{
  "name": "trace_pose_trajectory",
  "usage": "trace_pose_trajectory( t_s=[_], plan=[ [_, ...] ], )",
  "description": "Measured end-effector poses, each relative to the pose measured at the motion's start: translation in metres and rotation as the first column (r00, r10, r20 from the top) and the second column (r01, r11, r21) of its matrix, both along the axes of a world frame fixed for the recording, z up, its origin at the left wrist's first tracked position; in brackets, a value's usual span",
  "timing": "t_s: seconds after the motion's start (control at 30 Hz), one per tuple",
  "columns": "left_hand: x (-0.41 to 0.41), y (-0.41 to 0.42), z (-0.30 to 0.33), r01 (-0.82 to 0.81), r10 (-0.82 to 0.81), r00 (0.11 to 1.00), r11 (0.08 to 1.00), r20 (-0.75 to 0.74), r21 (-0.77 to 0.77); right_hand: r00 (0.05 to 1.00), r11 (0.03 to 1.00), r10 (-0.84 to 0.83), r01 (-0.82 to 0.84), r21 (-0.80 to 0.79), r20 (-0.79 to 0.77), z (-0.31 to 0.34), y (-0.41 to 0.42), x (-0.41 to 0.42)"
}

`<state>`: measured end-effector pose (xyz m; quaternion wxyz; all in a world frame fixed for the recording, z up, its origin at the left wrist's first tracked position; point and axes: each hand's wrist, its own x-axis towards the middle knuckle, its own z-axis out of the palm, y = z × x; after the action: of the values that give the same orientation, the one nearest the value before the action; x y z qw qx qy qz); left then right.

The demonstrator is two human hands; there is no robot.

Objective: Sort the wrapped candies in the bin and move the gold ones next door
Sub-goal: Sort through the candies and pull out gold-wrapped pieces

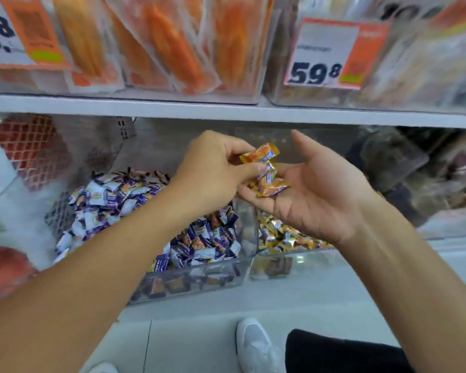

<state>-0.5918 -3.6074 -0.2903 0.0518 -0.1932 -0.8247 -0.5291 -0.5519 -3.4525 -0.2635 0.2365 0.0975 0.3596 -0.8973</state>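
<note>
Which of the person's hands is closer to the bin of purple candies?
The left hand: it hovers directly above the purple candy bin, pinching a gold candy. The right hand is off to the side, palm up over the neighbouring gold candy bin.

- Gold candies (264,170): shiny orange-gold wrappers with a small white-and-blue label, in the hands just above the clear bin (188,281).
- Candies in the clear bin (124,200): white and dark purple wrappers with small orange patches.
- Candies in the neighbouring bin (283,235), right of the clear bin: gold-yellow with bits of silver and purple.
- Price tag (331,53), above and right of the clear bin: white with black digits, an orange side panel and a lime-green patch.
- Packets (170,41) above the clear bin: orange and yellow under clear wrap.
- Shoe (256,345) below the clear bin: white.
- Shelf edge (226,111) above the clear bin: plain white.
</note>
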Motion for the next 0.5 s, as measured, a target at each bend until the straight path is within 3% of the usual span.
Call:
trace_pose_trajectory(
  t_s=[0.1,0.23,0.3,0.33,0.37,0.4,0.43,0.47,0.5],
  plan=[
    [-0.016,0.040,0.010,0.027,-0.039,0.997,0.984,-0.063,-0.175,0.994,0.994,-0.107,0.107,0.009,-0.034,0.004,0.029,-0.005],
    [-0.036,0.070,0.013,0.055,-0.063,0.998,0.948,-0.015,-0.312,0.955,0.956,-0.287,0.291,-0.046,0.074,-0.010,0.069,-0.024],
    [-0.034,0.059,0.015,0.076,-0.074,0.997,0.935,0.021,-0.347,0.935,0.930,-0.350,0.341,0.133,0.049,-0.020,0.080,-0.031],
    [-0.030,0.045,0.018,0.077,-0.084,0.996,0.917,-0.002,-0.391,0.931,0.872,-0.364,0.349,0.344,-0.021,-0.022,0.083,-0.032],
    [-0.025,0.026,0.019,0.060,-0.089,0.995,0.883,-0.041,-0.465,0.941,0.725,-0.316,0.324,0.608,-0.125,-0.023,0.086,-0.031],
    [-0.020,0.001,0.019,0.038,-0.091,0.994,0.835,-0.068,-0.549,0.962,0.483,-0.183,0.269,0.833,-0.205,-0.023,0.089,-0.028],
    [-0.014,-0.026,0.019,0.018,-0.077,0.995,0.782,-0.069,-0.623,0.974,0.180,-0.001,0.222,0.958,-0.226,-0.021,0.091,-0.025],
    [-0.010,-0.054,0.018,-0.010,-0.036,0.998,0.734,-0.055,-0.679,0.961,-0.114,0.183,0.231,0.966,-0.209,-0.019,0.093,-0.022],
    [-0.007,-0.080,0.015,-0.051,0.029,0.999,0.693,-0.042,-0.720,0.923,-0.331,0.342,0.293,0.897,-0.176,-0.017,0.092,-0.018]
  ],
)
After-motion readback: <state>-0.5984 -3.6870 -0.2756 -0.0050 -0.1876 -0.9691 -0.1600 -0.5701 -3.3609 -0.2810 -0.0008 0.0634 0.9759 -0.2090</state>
